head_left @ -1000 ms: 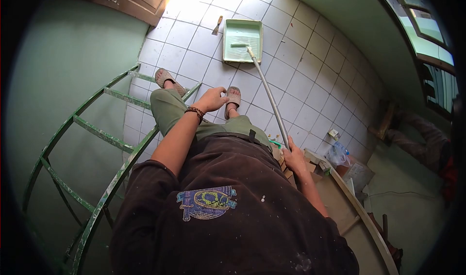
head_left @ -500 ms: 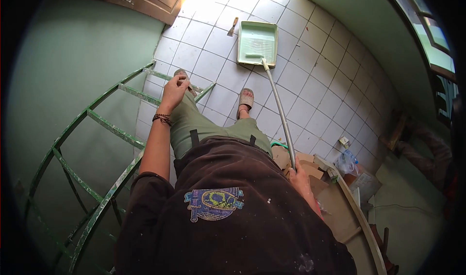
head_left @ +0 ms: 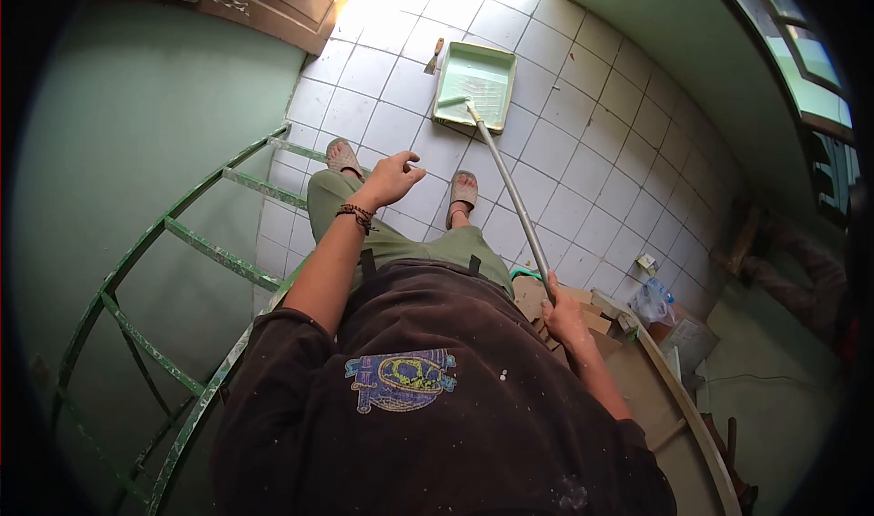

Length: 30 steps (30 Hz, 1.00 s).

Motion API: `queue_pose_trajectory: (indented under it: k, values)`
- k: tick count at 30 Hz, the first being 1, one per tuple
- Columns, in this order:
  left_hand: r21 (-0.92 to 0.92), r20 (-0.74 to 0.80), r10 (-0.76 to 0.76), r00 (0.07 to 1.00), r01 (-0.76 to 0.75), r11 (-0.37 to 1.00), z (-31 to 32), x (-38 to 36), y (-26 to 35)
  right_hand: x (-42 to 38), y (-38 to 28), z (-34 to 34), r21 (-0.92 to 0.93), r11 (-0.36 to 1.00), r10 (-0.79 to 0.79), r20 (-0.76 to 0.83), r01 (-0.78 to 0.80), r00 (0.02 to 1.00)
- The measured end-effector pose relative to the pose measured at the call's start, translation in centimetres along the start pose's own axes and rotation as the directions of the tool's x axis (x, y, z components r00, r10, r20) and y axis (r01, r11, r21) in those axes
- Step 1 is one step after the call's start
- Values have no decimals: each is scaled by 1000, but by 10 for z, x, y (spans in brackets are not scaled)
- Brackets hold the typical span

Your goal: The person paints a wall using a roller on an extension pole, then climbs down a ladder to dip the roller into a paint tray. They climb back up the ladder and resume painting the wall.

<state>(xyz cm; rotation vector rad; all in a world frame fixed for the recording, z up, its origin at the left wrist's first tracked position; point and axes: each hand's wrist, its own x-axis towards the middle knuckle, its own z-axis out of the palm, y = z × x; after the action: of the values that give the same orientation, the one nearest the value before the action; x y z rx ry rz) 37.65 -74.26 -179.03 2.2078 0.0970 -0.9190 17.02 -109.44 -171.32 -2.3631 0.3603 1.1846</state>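
My right hand (head_left: pixel 564 316) is wrapped round the lower end of a long metal pole. At the far end of this pole sits a paint roller (head_left: pixel 454 102), coated in pale green and resting in the paint tray (head_left: pixel 508 79). Light green paint covers the tray's inside. My left hand (head_left: pixel 395 177) hangs in the air over my thigh, holding nothing, its fingers apart and loosely curved. A putty knife (head_left: pixel 434 55) lies on the floor beside the tray's left edge.
A paint-spattered green ladder (head_left: pixel 218 254) stands at my left by the wall. Cardboard and a wooden-edged panel (head_left: pixel 674 389) lie to my right, near a plastic bag (head_left: pixel 652 301). A brown door (head_left: pixel 282 6) is at upper left, a window (head_left: pixel 797 52) at upper right.
My left hand has swung right, away from the ladder, and its fingers have opened. My right hand has risen slightly with the pole. The roller has shifted left in the tray.
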Motion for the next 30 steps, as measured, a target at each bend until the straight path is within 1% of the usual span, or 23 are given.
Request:
queue_pose_trajectory:
  k: [1, 3, 4, 5, 7, 11, 13, 17, 19, 20, 22, 23, 25, 26, 30]
  values:
    - [-6, -6, -2, 1000, 2, 1000, -4, -5, -9, 6, -7, -4, -8, 1000, -5, 0, 5, 1000]
    - [13, -54, -69, 996, 69, 997, -12, -16, -24, 25, -28, -16, -13, 1000, -16, 7, 16, 1000]
    - [11, -61, -94, 994, 95, 995, -15, -21, -31, 39, -36, -16, -68, 997, 23, 45, -20, 999]
    - [4, -69, -96, 993, 97, 995, -18, -25, -39, 46, -46, -17, -76, 997, 17, 44, -13, 999]
    - [-60, -103, -121, 987, 115, 992, -22, -32, -48, 53, -61, -16, -106, 994, 15, 19, -13, 1000]
    - [-97, -126, -131, 983, 119, 988, -25, -41, -50, 30, -42, -14, -54, 998, 37, -12, -38, 999]
    - [-101, -101, -172, 980, 161, 982, -23, -41, -46, 5, -28, -17, 8, 993, 121, 24, -121, 992]
    - [-105, -76, -136, 988, 128, 986, -11, -28, -44, -21, 2, -11, 56, 980, 189, 17, -190, 982]
    - [-111, -81, -99, 992, 90, 990, -6, -20, -36, -28, 6, -17, 39, 960, 276, 45, -278, 960]
    - [-110, -73, -96, 993, 88, 990, -5, -16, -30, -30, 4, -21, 42, 958, 283, 46, -285, 958]
    - [-78, -43, -74, 996, 70, 995, -8, -10, -18, -31, -1, -33, -14, 959, 282, 0, -282, 960]
    - [-78, -42, -73, 996, 70, 995, -10, -8, -12, -30, 3, -35, -14, 959, 282, 0, -282, 959]
    - [-57, -52, -29, 998, 27, 998, -11, -7, -6, -29, 16, -38, -20, 968, 247, -62, -249, 967]
    - [-57, -53, -30, 998, 27, 998, -11, -7, -5, -29, 18, -41, -23, 961, 275, -67, -277, 959]
    - [-49, -58, -34, 998, 31, 998, -2, -9, -12, -23, 24, -45, -69, 951, 297, -69, -301, 952]
